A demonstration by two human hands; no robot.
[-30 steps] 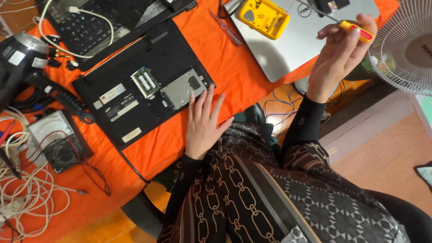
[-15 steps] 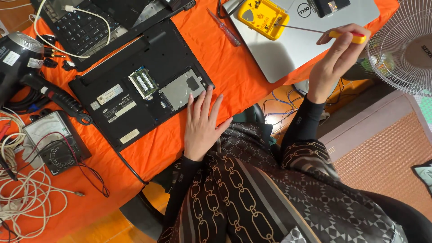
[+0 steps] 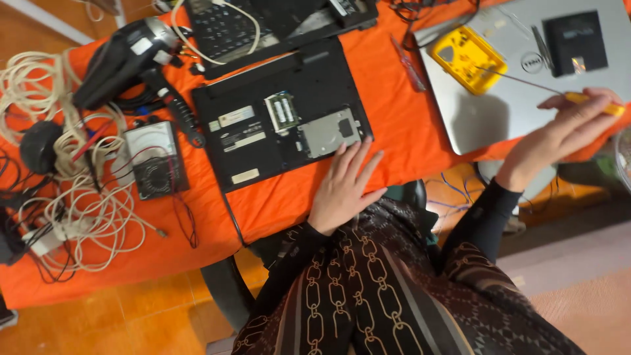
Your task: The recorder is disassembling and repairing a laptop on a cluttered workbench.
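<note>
My right hand grips a yellow-handled screwdriver near the table's right edge; left hand rests flat, open, touching the black laptop at the front edge.

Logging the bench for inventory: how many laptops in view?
3. A black laptop lies bottom-up, panels off, by the left hand; a silver laptop lies closed near the right hand; a keyboard-up black one is cropped at the top edge.

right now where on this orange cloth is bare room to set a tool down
Bare orange cloth lies between the open black laptop base and the closed silver laptop, and along the near edge below the grey meter. The tangled white cables crowd the far side.
</note>
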